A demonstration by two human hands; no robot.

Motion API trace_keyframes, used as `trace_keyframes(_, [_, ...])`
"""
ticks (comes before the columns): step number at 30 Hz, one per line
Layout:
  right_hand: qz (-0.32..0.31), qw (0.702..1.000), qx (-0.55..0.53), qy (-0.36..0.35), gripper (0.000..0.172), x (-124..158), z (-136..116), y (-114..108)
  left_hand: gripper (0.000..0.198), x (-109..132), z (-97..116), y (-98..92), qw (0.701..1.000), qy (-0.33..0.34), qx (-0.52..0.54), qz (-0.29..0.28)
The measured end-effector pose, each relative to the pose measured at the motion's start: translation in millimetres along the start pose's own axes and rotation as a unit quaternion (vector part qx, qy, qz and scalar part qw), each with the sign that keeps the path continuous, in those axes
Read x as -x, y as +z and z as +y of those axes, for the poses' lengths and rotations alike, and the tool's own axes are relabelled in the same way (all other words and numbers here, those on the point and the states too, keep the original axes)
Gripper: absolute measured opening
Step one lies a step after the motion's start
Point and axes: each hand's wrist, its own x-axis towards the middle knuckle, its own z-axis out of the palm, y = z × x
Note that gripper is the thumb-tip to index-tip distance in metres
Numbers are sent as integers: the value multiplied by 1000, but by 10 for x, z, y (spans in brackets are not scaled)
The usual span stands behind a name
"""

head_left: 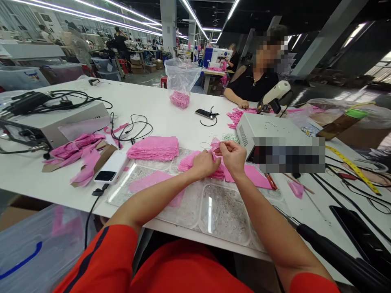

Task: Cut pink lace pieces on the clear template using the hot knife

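Both my hands meet over the table at the middle of the view. My right hand (234, 156) pinches a small piece of pink fabric (215, 143) between thumb and fingers. With curled fingers, my left hand (205, 163) grips the same piece from the other side; its fingertips are partly hidden. Beneath them lies a fanned pile of pink fabric pieces (187, 162), partly covered by the left hand. A neat stack of pink fabric (153, 148) sits to the left. To the right is a flat pink sheet (256, 176), and one loose pink piece (149, 181) lies near my left forearm.
Clear plastic trays (224, 215) lie under my arms. A white power bank (111, 167) and a grey box with cables (73, 120) stand left, another grey box (275, 130) right. Behind are a phone (205, 114), a bag of pink pieces (180, 83) and a seated co-worker (255, 81).
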Motion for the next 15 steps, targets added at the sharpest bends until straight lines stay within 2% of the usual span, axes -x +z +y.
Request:
trace_keyframes(4, [94, 995, -27, -34, 19, 64, -132, -378, 26, 2, 100, -18, 999, 43, -23, 10])
trace_keyframes(6, [143, 989, -33, -34, 19, 219, -141, -619, 23, 126, 85, -50, 995, 90, -39, 9])
trace_keyframes(8, [163, 987, -9, 6, 20, 474, -98, -867, 21, 331, 22, -62, 987, 150, -52, -5])
trace_keyframes(10, [155, 985, 45, 66, 21, 793, -18, -1110, 15, 583, -77, -46, 974, 215, -60, -38])
trace_keyframes(13, [63, 971, 184, 140, 23, 1252, 102, -1441, 7, 924, -246, -3, 948, 297, -67, -91])
trace_keyframes(15, [18, 952, 265, 153, 26, 1462, 140, -1606, 9, 1044, -331, 13, 930, 344, -61, -113])
